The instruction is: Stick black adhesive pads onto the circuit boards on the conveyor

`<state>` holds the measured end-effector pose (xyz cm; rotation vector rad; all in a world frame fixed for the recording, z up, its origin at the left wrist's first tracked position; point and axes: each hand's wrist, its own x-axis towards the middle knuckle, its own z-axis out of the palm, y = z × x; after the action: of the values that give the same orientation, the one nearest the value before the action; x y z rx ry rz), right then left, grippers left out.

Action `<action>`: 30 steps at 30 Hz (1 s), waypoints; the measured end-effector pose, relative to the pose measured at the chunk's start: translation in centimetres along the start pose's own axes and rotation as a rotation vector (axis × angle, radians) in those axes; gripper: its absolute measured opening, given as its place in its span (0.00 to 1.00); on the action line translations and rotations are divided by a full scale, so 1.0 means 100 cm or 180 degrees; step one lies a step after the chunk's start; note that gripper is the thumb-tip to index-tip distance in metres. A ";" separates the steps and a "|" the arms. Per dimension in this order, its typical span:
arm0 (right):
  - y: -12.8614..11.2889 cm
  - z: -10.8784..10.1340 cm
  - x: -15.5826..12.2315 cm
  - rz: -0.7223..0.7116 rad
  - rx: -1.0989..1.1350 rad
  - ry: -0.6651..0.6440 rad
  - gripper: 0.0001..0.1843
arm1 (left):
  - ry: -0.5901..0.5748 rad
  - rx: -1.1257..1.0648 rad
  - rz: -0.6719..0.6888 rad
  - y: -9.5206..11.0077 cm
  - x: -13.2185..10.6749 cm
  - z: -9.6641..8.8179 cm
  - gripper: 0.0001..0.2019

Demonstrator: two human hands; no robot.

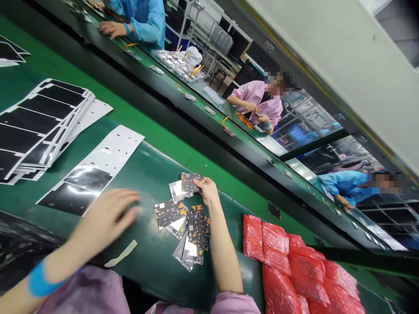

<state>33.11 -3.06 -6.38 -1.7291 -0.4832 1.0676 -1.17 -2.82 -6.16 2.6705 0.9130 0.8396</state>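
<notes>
My right hand [207, 191] pinches a small black flex circuit piece with orange marks [190, 181] at the far end of a loose pile of similar pieces [185, 231], some on silvery backing. My left hand [106, 218] hovers blurred over the green mat, fingers spread, holding nothing, just beside a white-and-black release sheet [94, 170]. A thin white strip [121, 254] lies near my left wrist, which wears a blue band.
A fanned stack of black-and-white sheets [39, 126] lies at the left. Red bubble-wrap packets [294, 266] sit at the right. A dark conveyor [196, 126] runs diagonally; three other people work on its far side.
</notes>
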 end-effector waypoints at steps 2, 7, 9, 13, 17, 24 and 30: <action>0.002 0.001 0.004 -0.0016 0.0107 0.0193 0.08 | -0.0124 0.0139 0.0540 0.018 0.021 0.035 0.17; 0.011 0.001 0.001 -0.0091 0.0304 0.0470 0.08 | -0.0425 0.0435 0.1317 0.029 0.045 0.079 0.20; 0.015 0.005 -0.002 -0.0106 0.0329 0.0464 0.07 | -0.0472 0.0542 0.1371 0.017 0.043 0.074 0.18; 0.016 0.015 -0.007 -0.0233 0.0332 0.0346 0.09 | -0.0530 0.0746 0.1376 -0.015 0.037 0.051 0.19; 0.010 0.015 -0.016 -0.0376 0.0391 0.0186 0.14 | -0.0619 0.0796 0.1586 -0.039 0.038 0.042 0.24; 0.012 0.007 -0.045 -0.0531 0.0562 0.0098 0.25 | -0.0606 0.0598 0.1776 -0.024 0.033 0.050 0.23; 0.012 0.022 -0.050 -0.0565 0.0801 0.0171 0.30 | -0.0690 0.0473 0.1344 -0.025 0.073 0.053 0.21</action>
<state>28.46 -6.01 -5.51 -1.4612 -0.4395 0.9115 5.33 3.66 -8.05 3.0639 0.3787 0.5523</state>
